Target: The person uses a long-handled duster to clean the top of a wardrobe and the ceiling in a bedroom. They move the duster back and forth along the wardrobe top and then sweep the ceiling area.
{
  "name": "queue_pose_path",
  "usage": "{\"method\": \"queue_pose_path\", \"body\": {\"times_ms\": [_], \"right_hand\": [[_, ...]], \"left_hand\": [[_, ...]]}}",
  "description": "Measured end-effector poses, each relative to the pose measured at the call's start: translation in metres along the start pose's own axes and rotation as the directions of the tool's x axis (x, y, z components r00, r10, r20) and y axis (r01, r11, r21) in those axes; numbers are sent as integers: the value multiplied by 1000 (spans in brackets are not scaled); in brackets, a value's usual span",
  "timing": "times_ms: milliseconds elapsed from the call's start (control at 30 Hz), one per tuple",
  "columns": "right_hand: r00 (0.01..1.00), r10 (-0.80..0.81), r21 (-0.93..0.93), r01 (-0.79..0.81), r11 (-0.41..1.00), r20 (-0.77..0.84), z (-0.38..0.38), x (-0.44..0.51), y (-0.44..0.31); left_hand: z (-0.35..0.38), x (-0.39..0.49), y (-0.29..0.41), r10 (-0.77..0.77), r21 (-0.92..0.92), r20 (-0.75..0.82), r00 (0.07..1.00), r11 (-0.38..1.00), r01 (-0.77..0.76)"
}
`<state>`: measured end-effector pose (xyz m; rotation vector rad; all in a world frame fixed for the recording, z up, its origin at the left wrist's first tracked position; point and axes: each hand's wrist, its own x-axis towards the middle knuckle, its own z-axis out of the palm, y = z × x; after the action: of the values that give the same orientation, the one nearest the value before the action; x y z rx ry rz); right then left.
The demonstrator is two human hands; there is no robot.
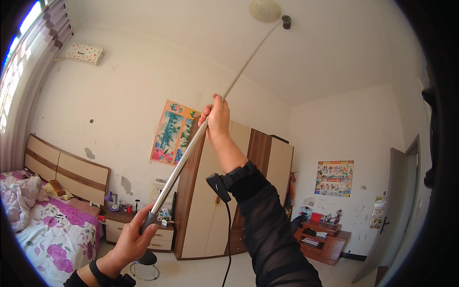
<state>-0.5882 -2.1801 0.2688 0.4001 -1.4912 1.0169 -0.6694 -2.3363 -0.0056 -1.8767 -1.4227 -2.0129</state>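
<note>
A long telescopic metal pole (179,163) runs slantwise from lower left up towards the ceiling. My left hand (134,235) is closed round its grey end grip, low in the view. Higher up, my right hand (217,118) is wrapped round the shaft, arm raised. At the pole's far tip a dark, fuzzy duster head (286,22) is at the ceiling, just right of a round ceiling lamp (265,10); whether it touches the ceiling I cannot tell. A black device with a cable (218,187) is strapped at my right wrist.
A bed with floral bedding (57,233) lies at left, below a covered air conditioner (84,53). A nightstand (163,238), a round stool (146,259) and a tall wardrobe (195,215) stand ahead. At right are a wooden desk (331,247) and an open door (387,201).
</note>
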Motion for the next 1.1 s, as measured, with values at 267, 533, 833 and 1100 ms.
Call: {"method": "queue_pose_path", "body": {"times_ms": [267, 533, 833, 1100], "right_hand": [[998, 54, 9, -54, 999, 25, 10, 12, -3], [998, 53, -12, -53, 999, 45, 24, 18, -8], [997, 34, -29, -32, 999, 72, 27, 17, -3], [999, -29, -80, 26, 996, -28, 26, 7, -20]], "left_hand": [[-5, 0, 11, -87, -135, -35, 996, 987, 82], [-11, -5, 23, -52, -178, -55, 997, 983, 41], [-8, -15, 28, -70, -205, -65, 995, 977, 55], [-13, -13, 22, -2, -128, -41, 999, 992, -4]]}}
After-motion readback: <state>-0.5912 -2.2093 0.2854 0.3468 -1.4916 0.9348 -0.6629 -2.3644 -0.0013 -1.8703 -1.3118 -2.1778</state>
